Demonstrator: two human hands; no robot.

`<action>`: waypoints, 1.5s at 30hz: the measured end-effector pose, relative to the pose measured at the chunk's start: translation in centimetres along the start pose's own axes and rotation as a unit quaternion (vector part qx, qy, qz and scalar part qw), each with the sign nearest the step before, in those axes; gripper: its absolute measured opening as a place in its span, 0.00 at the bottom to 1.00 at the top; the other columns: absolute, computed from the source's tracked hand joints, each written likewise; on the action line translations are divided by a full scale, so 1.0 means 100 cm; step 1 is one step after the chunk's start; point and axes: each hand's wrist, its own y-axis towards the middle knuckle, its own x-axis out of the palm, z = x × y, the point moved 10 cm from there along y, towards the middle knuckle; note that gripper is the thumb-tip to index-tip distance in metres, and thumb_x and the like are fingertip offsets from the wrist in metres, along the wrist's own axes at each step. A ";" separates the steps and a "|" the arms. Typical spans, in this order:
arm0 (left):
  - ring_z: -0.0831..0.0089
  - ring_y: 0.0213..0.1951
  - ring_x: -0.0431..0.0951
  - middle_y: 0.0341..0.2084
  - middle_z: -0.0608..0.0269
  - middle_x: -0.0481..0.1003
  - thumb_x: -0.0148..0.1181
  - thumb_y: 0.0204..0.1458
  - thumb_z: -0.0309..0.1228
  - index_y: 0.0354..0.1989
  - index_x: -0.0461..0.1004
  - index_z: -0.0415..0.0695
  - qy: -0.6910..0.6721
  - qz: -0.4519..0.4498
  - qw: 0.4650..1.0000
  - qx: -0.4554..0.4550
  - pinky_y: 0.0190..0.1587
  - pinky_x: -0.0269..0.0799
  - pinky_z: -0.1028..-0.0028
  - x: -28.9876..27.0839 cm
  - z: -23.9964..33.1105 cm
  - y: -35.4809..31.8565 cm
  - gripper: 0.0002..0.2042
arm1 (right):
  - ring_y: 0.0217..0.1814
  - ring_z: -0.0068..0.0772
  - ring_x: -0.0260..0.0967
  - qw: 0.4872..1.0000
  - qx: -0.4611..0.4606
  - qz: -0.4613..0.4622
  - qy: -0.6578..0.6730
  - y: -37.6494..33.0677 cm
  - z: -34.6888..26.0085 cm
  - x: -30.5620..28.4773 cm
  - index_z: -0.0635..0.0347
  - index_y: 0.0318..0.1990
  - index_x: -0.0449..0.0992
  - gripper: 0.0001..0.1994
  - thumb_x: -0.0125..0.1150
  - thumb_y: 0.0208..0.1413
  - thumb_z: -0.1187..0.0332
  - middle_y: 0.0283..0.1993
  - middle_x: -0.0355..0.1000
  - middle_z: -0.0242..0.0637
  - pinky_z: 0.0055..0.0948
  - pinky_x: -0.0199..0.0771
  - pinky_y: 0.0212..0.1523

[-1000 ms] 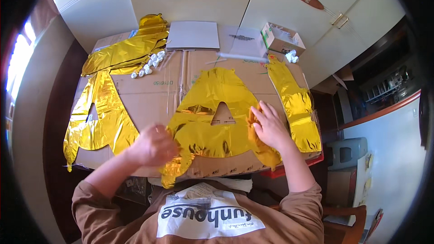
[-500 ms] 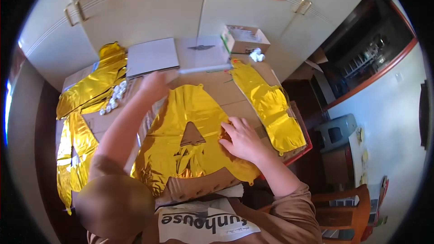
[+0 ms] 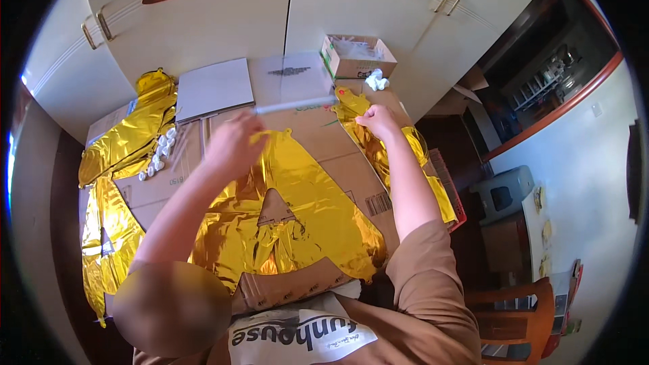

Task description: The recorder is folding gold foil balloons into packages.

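A flat gold foil balloon (image 3: 318, 196), shaped like a letter A with a triangular hole, lies in front of me on brown cardboard. My left hand (image 3: 236, 140) is over its upper left edge; motion blurs the fingers, so its grip cannot be told. To the right, my right hand (image 3: 380, 122) is closed in a pinch at the upper part of a long gold foil balloon (image 3: 399, 162), whose foil is creased around the fingers. My right forearm hides part of that balloon.
More gold foil balloons (image 3: 115, 220) lie along the left side. Beside them are several white crumpled bits (image 3: 161, 152). A grey-white board (image 3: 215, 89) and an open carton (image 3: 358, 57) stand at the back, with a white crumpled piece (image 3: 376, 80). White cabinets (image 3: 203, 20) rise behind.
My right hand has left the A-shaped balloon and moved up to the long balloon, which is now creased. The A-shaped balloon's right side lies flatter. My left hand remains near its top, blurred.
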 end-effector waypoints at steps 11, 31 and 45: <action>0.53 0.48 0.78 0.43 0.54 0.77 0.63 0.53 0.37 0.44 0.78 0.43 0.009 -0.024 0.987 0.158 0.53 0.73 0.56 0.193 0.100 0.096 0.14 | 0.38 0.32 0.77 0.974 -0.094 0.081 0.190 -0.029 0.016 -0.026 0.64 0.39 0.82 0.10 0.61 0.62 0.66 0.35 0.81 0.42 0.31 0.74 0.44; 0.59 0.67 0.63 0.58 0.51 0.69 0.58 0.50 0.66 0.61 0.70 0.42 0.031 -0.032 0.993 0.106 0.75 0.42 0.50 0.176 0.128 0.077 0.41 | 0.50 0.29 0.71 0.731 -0.133 0.669 0.036 -0.426 -0.008 -0.410 0.63 0.52 0.74 0.16 0.56 0.66 0.61 0.47 0.74 0.35 0.34 0.71 0.53; 0.70 0.38 0.83 0.40 0.59 0.81 0.61 0.62 0.32 0.56 0.71 0.37 -0.561 -0.154 0.757 -0.298 0.40 0.81 0.68 0.049 0.045 -0.174 0.18 | 0.35 0.51 0.74 0.922 -0.227 0.310 0.036 -0.125 -0.278 0.030 0.55 0.28 0.73 0.08 0.63 0.51 0.63 0.34 0.74 0.39 0.52 0.73 0.34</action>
